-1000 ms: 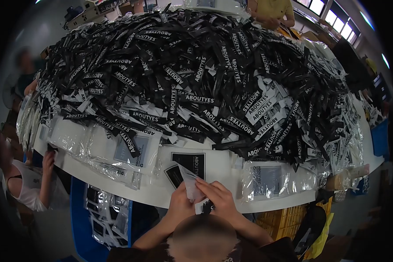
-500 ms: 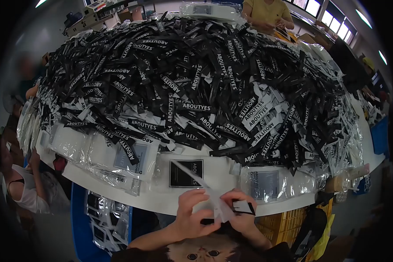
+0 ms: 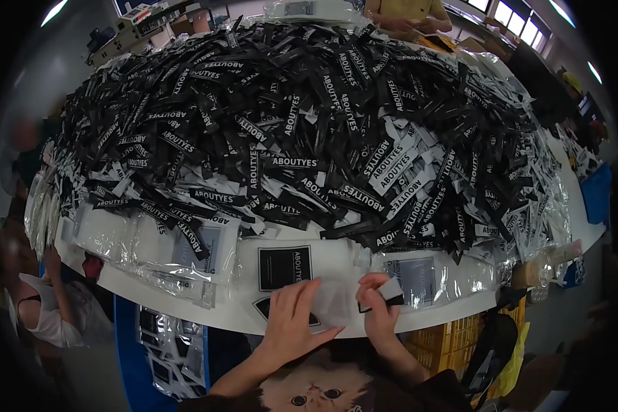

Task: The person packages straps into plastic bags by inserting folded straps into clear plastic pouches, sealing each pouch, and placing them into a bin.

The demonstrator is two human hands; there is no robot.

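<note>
My left hand (image 3: 292,321) lies with its fingers stretched out and thumb apart over a translucent white bag (image 3: 334,302) at the table's front edge. Partly under those fingers is a black printed panel (image 3: 262,307). Just behind, another white bag carries a black square print (image 3: 276,268) with white "ABOUTYES" lettering. To the right, my right hand (image 3: 381,312) is closed on a small folded black-and-white strip (image 3: 390,293). A big heap of black "ABOUTYES" strips (image 3: 292,163) covers the table beyond both hands.
Clear plastic packs lie left (image 3: 178,254) and right (image 3: 453,280) of the hands on the white table (image 3: 237,321). A blue bin (image 3: 127,343) with packed bags stands below left, a yellow crate (image 3: 441,348) below right. A person in yellow (image 3: 408,14) works across the table.
The translucent bag held raised between both hands has come down onto the table. My left hand has flattened over it; my right hand has moved up and right with the strip.
</note>
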